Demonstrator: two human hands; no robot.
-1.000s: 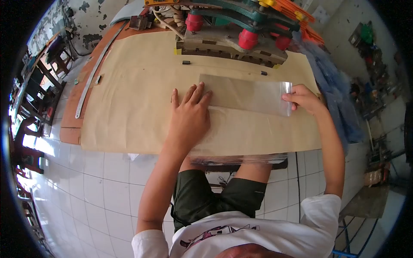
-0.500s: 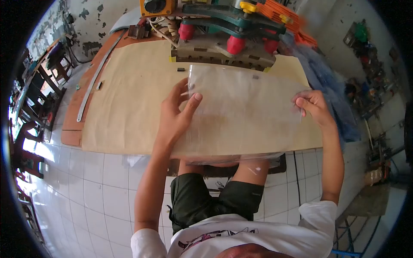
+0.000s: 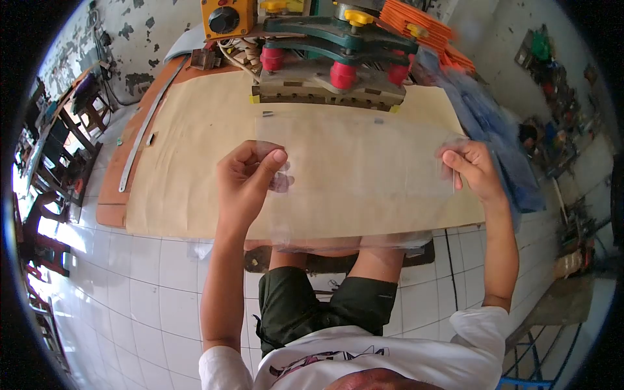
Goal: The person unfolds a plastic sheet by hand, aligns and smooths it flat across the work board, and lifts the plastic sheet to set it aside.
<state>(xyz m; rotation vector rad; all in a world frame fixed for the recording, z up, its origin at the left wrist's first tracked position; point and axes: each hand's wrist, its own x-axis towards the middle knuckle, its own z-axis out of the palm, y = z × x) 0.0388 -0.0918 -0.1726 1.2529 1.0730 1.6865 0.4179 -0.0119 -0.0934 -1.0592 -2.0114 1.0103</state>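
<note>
A clear plastic sheet [image 3: 364, 159] is stretched between my two hands above the tan paper that covers the table. My left hand [image 3: 250, 170] pinches its left edge, with the thumb on top and the fingers showing through the plastic. On the opposite side, my right hand [image 3: 471, 168] grips the right edge between thumb and fingers. Beyond the sheet stands a press machine [image 3: 338, 62] with red knobs and a long metal bar at its base. Through the sheet's far edge I see a small dark piece [image 3: 268, 114].
Tan paper [image 3: 188, 162] spreads over the brown tabletop. A steel ruler [image 3: 146, 133] lies along the left side, with a small dark object [image 3: 151, 139] beside it. An orange control box [image 3: 227, 19] stands at the back; blue plastic sheeting [image 3: 484, 123] hangs over the right edge.
My left hand has moved left and slightly down, going from loosely spread fingers to a pinch on the sheet's edge. The sheet now lies flatter. My right hand keeps its grip.
</note>
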